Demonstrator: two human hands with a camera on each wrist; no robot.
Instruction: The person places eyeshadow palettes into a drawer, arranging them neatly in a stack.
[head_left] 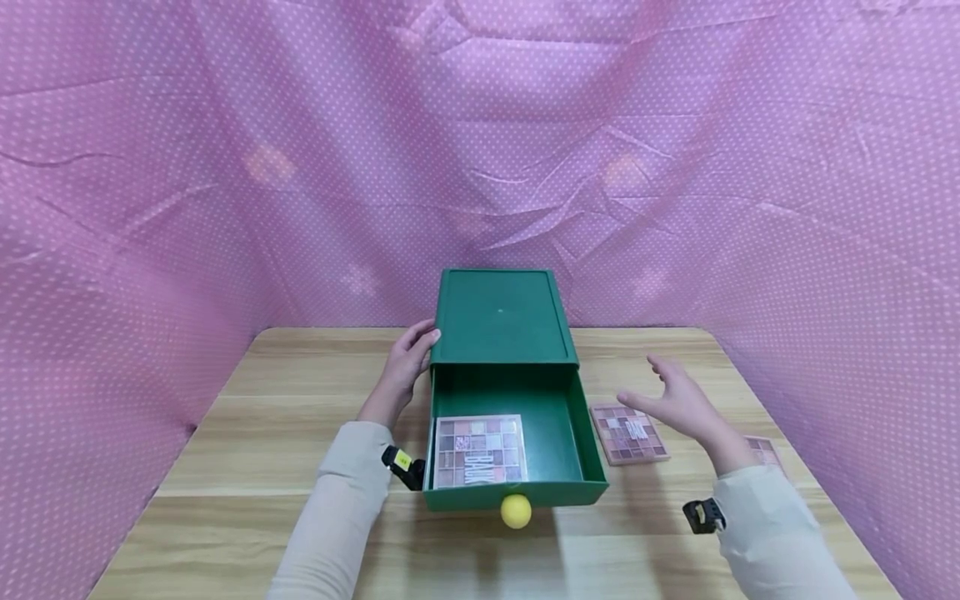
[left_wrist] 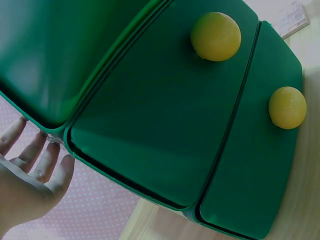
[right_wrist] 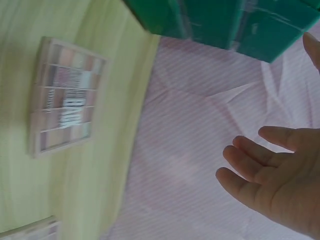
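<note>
A green drawer cabinet (head_left: 502, 317) stands on the table with its top drawer (head_left: 553, 433) pulled out. In the drawer's left part lies an eyeshadow palette (head_left: 480, 451) with a clear printed lid. My left hand (head_left: 405, 362) rests its fingertips against the cabinet's left side; in the left wrist view its fingers (left_wrist: 47, 162) are extended along the edge. With fingers spread and nothing in it, my right hand (head_left: 678, 404) hovers right of the cabinet. Just left of it, a second palette (head_left: 628, 435) lies on the table. Another palette (head_left: 765, 452) shows partly behind my right forearm.
Two closed lower drawers with yellow round knobs (left_wrist: 216, 36) show in the left wrist view. The open drawer's knob (head_left: 516, 511) sticks out toward me. A pink dotted curtain (head_left: 480, 167) encloses the wooden table (head_left: 262, 433) at the back and sides.
</note>
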